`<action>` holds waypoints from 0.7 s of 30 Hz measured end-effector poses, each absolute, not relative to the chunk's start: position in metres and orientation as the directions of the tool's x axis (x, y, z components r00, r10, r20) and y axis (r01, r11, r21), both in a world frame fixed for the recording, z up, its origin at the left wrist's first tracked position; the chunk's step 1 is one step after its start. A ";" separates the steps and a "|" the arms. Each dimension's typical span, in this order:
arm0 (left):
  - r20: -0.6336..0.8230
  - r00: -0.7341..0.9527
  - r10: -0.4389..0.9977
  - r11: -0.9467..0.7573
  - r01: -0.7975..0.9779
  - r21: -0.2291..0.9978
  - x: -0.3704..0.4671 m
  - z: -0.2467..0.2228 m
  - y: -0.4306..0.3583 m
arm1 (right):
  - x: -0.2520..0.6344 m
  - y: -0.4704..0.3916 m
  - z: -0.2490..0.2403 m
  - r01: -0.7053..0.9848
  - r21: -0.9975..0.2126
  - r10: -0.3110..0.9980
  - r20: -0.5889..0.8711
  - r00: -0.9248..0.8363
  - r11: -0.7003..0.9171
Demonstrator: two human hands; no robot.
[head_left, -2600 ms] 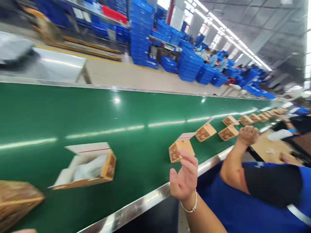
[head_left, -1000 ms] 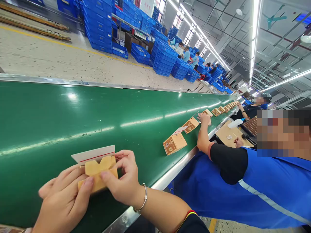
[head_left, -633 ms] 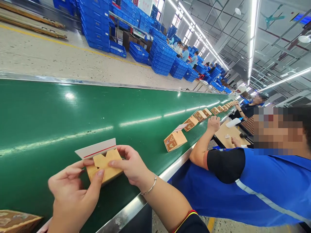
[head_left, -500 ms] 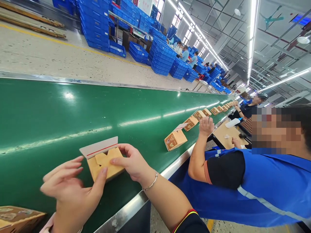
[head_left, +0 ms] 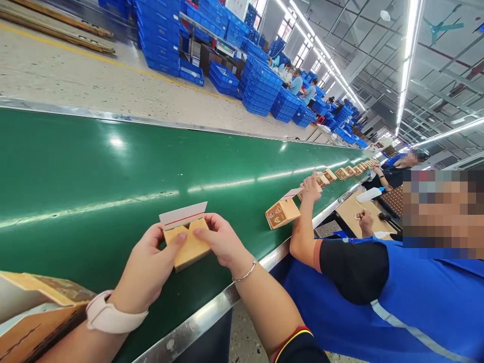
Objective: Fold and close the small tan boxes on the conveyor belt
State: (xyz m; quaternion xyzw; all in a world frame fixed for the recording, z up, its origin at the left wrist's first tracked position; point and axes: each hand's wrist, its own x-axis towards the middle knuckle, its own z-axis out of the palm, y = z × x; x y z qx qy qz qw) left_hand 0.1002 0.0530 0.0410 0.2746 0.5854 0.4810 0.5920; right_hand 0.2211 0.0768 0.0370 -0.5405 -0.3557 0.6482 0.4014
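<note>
Between my two hands is a small brown cardboard box (head_left: 191, 254), held just above the green conveyor belt. Its grey top flap with a red strip stands up at the back, while the inner flaps are folded in. My left hand (head_left: 151, 257) grips the box's left side, thumb pressing on the inner flap. On the right side, my right hand (head_left: 221, 237) has its thumb on the flap and its fingers behind. The underside of the box is hidden.
A printed carton (head_left: 282, 213) with a raised flap stands on the green belt (head_left: 94, 186), and several more line up beyond it. A co-worker's hand (head_left: 310, 189) touches one there. An open carton (head_left: 41, 315) is at lower left. The metal belt edge (head_left: 212, 307) runs alongside.
My left hand has closed onto the box's left side from a spread pose. The box sits further right in view. The co-worker's hand has come down onto a carton.
</note>
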 end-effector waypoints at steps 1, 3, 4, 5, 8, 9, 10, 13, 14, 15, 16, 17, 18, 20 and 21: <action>-0.428 -0.157 0.890 0.381 -0.258 0.888 0.102 0.039 0.054 | 0.223 0.078 0.037 -0.124 -0.897 0.905 -0.414 -0.093 -0.423; -0.429 -0.176 0.886 0.376 -0.268 0.887 0.107 0.036 0.056 | 0.227 0.080 0.036 -0.110 -0.898 0.904 -0.419 -0.087 -0.427; -0.424 -0.176 0.888 0.371 -0.271 0.888 0.110 0.035 0.058 | 0.229 0.082 0.036 -0.107 -0.898 0.904 -0.421 -0.079 -0.428; -0.419 -0.173 0.891 0.366 -0.271 0.890 0.112 0.034 0.060 | 0.231 0.084 0.035 -0.105 -0.898 0.904 -0.422 -0.069 -0.428; -0.417 -0.156 0.895 0.372 -0.255 0.893 0.121 0.030 0.071 | 0.237 0.091 0.033 -0.092 -0.903 0.908 -0.418 -0.042 -0.420; -0.423 -0.147 0.894 0.379 -0.252 0.890 0.124 0.028 0.074 | 0.240 0.093 0.033 -0.089 -0.905 0.909 -0.415 -0.037 -0.416; -0.427 -0.139 0.894 0.384 -0.253 0.888 0.128 0.026 0.078 | 0.243 0.095 0.032 -0.089 -0.907 0.912 -0.410 -0.035 -0.411; -0.362 -0.219 0.906 0.315 -0.221 0.923 0.137 0.023 0.075 | 0.252 0.098 0.030 -0.126 -0.924 0.932 -0.359 -0.047 -0.362; -0.289 -0.285 0.914 0.249 -0.167 0.954 0.138 0.024 0.068 | 0.255 0.098 0.030 -0.147 -0.933 0.944 -0.326 -0.040 -0.328; -0.176 -0.342 0.923 0.156 -0.085 0.984 0.137 0.027 0.058 | 0.258 0.098 0.029 -0.168 -0.943 0.957 -0.289 -0.015 -0.287; -0.026 -0.363 0.931 0.034 0.017 0.999 0.135 0.031 0.044 | 0.260 0.097 0.028 -0.183 -0.954 0.968 -0.247 0.036 -0.236; 0.136 -0.330 0.934 -0.102 0.120 0.988 0.131 0.036 0.028 | 0.263 0.095 0.027 -0.189 -0.966 0.973 -0.198 0.118 -0.174; 0.302 -0.249 0.920 -0.259 0.192 0.947 0.125 0.041 0.011 | 0.264 0.092 0.027 -0.176 -0.979 0.965 -0.139 0.222 -0.100; 0.533 -0.006 0.846 -0.515 0.246 0.821 0.109 0.045 -0.026 | 0.266 0.081 0.029 -0.071 -0.994 0.906 0.043 0.422 0.080; 0.611 0.075 0.788 -0.610 0.234 0.757 0.099 0.043 -0.044 | 0.265 0.073 0.031 0.019 -0.983 0.858 0.167 0.485 0.181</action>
